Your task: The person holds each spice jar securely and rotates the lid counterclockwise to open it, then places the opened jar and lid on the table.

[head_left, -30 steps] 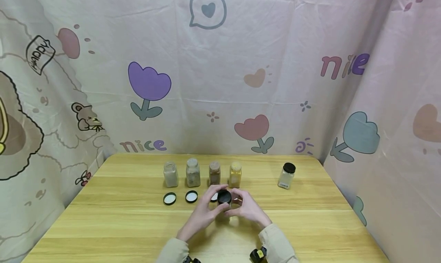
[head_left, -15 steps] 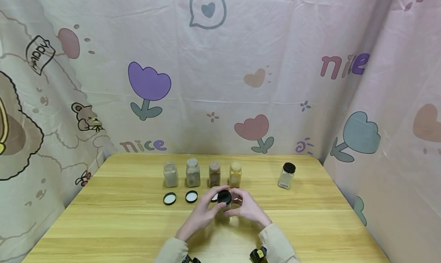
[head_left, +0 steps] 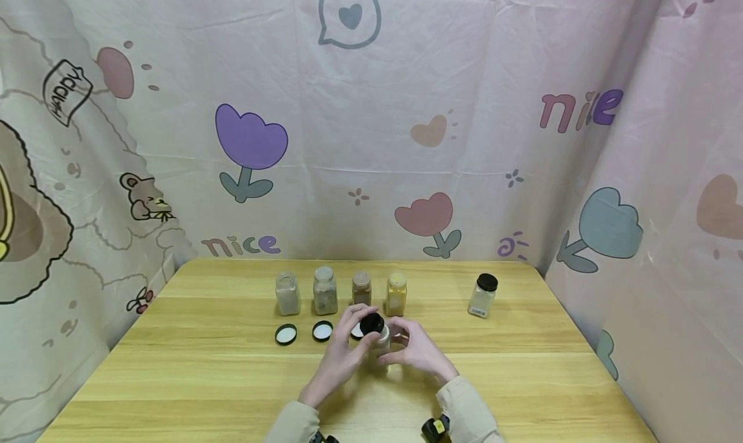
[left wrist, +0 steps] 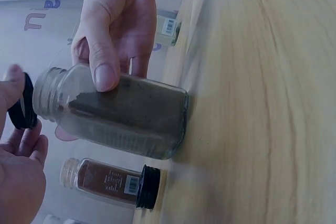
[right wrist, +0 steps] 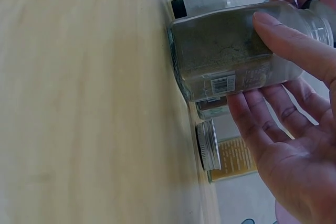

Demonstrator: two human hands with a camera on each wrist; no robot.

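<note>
My left hand [head_left: 342,353] pinches a black screw lid [head_left: 371,323] between thumb and fingers. In the left wrist view the lid [left wrist: 22,103] is tilted just off the threaded mouth of a square glass spice jar [left wrist: 126,111]. Grey-brown powder fills much of this jar. My right hand [head_left: 422,353] grips the jar's body, thumb on one side and fingers on the other. The jar stands upright, its base at the tabletop, as the right wrist view shows with a barcode label on the jar [right wrist: 220,51].
Behind the hands stand uncapped jars of pale powder [head_left: 287,295], greyish contents [head_left: 326,293], brown powder [head_left: 362,289] and yellow powder [head_left: 396,296]. Lids [head_left: 286,334] lie before them, including a silver-sided lid [right wrist: 210,145]. A black-capped jar [head_left: 483,296] stands at the right.
The black lid has come off the jar's mouth and moved slightly up and left with my left hand. My right hand and the jar have stayed in place.
</note>
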